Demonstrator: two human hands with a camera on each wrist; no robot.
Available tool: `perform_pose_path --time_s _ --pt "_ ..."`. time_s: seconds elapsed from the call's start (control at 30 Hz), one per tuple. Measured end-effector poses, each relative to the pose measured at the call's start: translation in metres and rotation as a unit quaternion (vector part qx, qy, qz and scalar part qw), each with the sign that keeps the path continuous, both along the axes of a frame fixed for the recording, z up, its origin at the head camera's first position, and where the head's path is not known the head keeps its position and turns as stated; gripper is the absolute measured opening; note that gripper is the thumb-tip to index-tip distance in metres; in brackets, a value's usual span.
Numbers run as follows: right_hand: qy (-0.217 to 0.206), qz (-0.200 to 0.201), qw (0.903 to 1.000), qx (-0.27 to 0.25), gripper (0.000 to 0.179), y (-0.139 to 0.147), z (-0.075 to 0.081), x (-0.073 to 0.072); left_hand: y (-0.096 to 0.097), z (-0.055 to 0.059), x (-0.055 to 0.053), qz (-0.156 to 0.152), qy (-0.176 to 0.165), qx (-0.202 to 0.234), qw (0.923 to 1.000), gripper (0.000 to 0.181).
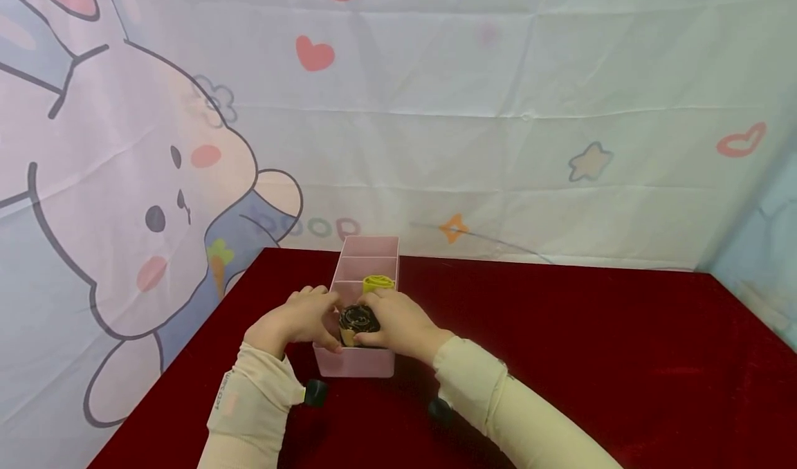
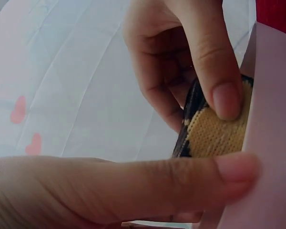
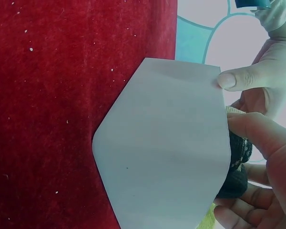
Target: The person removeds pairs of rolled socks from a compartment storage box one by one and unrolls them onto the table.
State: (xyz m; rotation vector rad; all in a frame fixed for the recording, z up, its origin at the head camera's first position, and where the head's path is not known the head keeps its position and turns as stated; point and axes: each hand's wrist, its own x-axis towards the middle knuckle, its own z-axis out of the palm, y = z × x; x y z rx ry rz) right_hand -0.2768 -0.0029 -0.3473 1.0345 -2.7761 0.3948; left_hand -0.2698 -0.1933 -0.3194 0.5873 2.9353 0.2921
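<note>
A black-and-tan knit sock, rolled up (image 1: 358, 320), stands in the front compartment of a long pink divided box (image 1: 356, 365). My right hand (image 1: 405, 324) pinches the roll from the right. In the left wrist view its thumb presses the tan patch (image 2: 214, 136). My left hand (image 1: 305, 320) curls about the box's front left corner. Its thumb (image 3: 227, 80) lies on the front rim, shown in the right wrist view, while its other fingertips are partly hidden by the left wall and the sock. Behind the sock a yellow roll (image 1: 378, 282) sits in another compartment.
The box stands on a dark red cloth-covered table (image 1: 560, 358), and its far compartments (image 1: 371, 247) lie toward the back. A pale printed curtain (image 1: 498, 144) hangs behind the table edge. Dark wrist cameras (image 1: 316, 393) hang below both sleeves.
</note>
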Motion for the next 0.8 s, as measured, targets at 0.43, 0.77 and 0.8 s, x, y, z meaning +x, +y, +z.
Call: perform_pose_path --time_s 0.43,0.77,0.8 --pt "0.006 0.005 1.0000 0.003 0.047 0.002 0.003 0.005 -0.001 -0.002 0.001 -0.001 -0.001 0.014 0.9999 0.059" --pt "0.058 -0.011 0.9982 0.011 0.046 0.004 0.008 0.006 0.000 0.001 0.001 0.004 -0.005 0.018 0.9998 0.058" --pt "0.059 -0.012 0.9982 0.006 0.046 0.004 0.009 0.006 0.000 0.001 0.001 0.004 -0.006 0.019 0.9998 0.058"
